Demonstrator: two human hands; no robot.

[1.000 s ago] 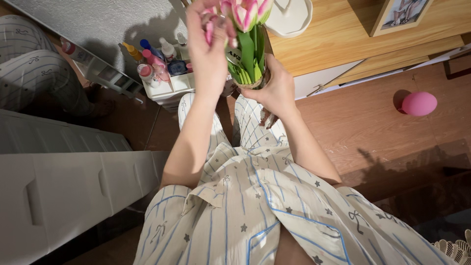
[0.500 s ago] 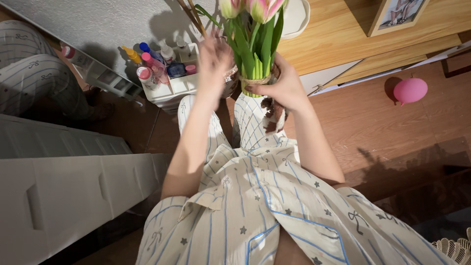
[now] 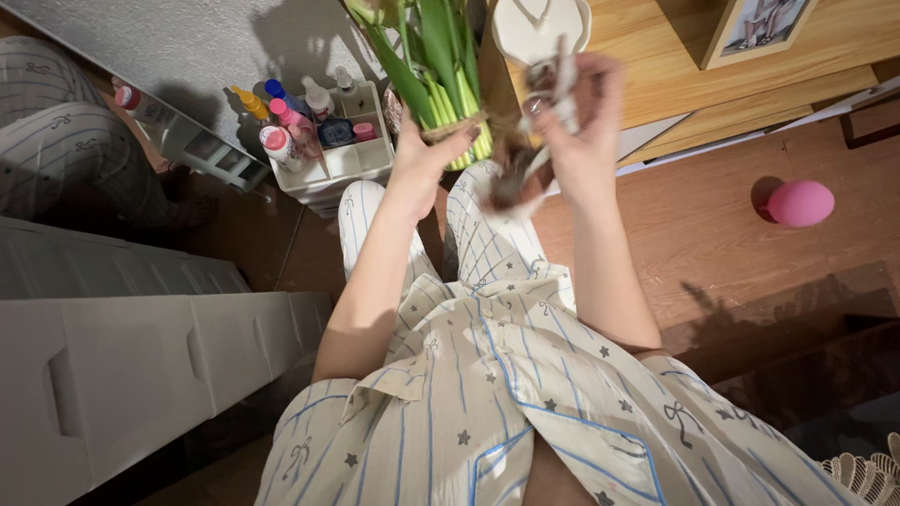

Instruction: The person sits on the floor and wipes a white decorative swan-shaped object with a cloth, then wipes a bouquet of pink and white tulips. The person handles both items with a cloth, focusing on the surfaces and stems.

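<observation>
Holding the bunch of tulip stems (image 3: 441, 75) up in front of us, we have our left hand (image 3: 422, 159) wrapped around it just under the twine binding (image 3: 459, 125), thumb and fingers closed tight on the green stalks. The stems rise up and away from that grip toward the top edge of the view, where the flower heads are cut off, while the cut ends poke out just beside the thumb. Our right hand (image 3: 577, 122) is up next to the bunch, its grip pinched shut on a brown and white ribbon (image 3: 525, 169), which hangs from the fingers and trails down between the two hands; whether the ribbon touches the stems we cannot tell, as it is blurred. Behind the right hand, a white heart-shaped dish (image 3: 544, 28) sits on the wooden bench (image 3: 656, 66), with a framed picture (image 3: 759, 28) further along it. Below the left hand, a white organiser tray (image 3: 337, 164) of small bottles stands on the floor by the wall. A pink balloon (image 3: 800, 202) lies on the wooden floor (image 3: 703, 234), well apart to the right. Our striped pyjamas (image 3: 487, 375) fill the lower view.
</observation>
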